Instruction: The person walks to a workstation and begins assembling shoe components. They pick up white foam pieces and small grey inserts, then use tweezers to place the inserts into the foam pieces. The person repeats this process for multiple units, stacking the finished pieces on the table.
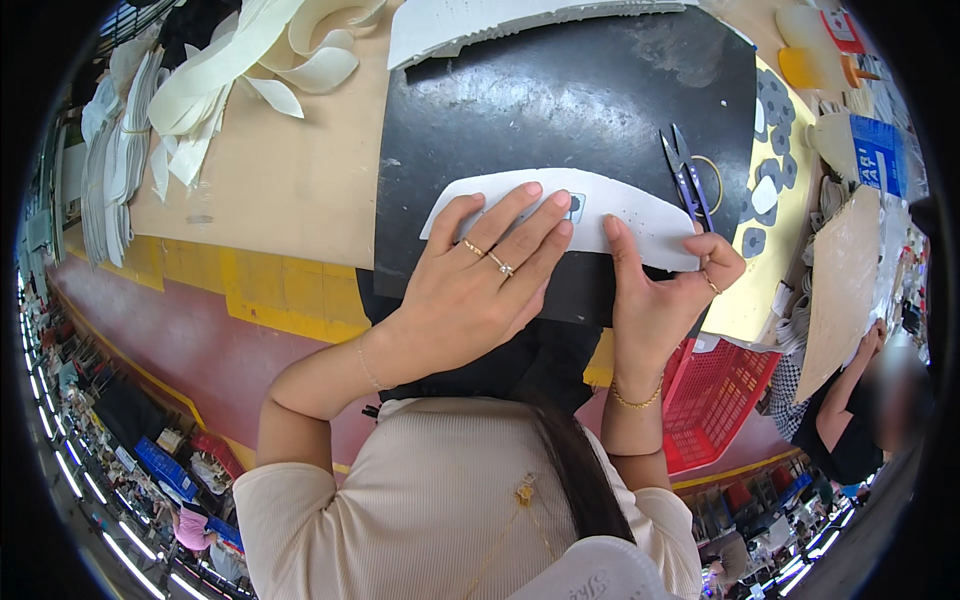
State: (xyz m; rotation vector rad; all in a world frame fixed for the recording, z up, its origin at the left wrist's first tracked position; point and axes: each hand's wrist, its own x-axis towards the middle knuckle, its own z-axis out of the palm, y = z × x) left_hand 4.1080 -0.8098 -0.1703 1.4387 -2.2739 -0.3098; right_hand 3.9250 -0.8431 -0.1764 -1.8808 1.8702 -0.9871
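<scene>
A white curved panel with small punched holes lies along the near edge of a black mat. On it is a small dark patch with a pale blue border. My left hand rests flat across the panel's left and middle part, fingers stretched out, tips beside the patch. At the panel's right end, my right hand has its thumb on top and the other fingers bent around the edge, gripping it. Just beyond that hand lie dark-handled thread snips, with a thin yellowish ring next to them.
A stack of white curved pieces sits at the mat's far edge. Pale strips lie on the left. Grey rounded pieces cover a yellow sheet at right. Below it stands a red basket. Another person is at far right.
</scene>
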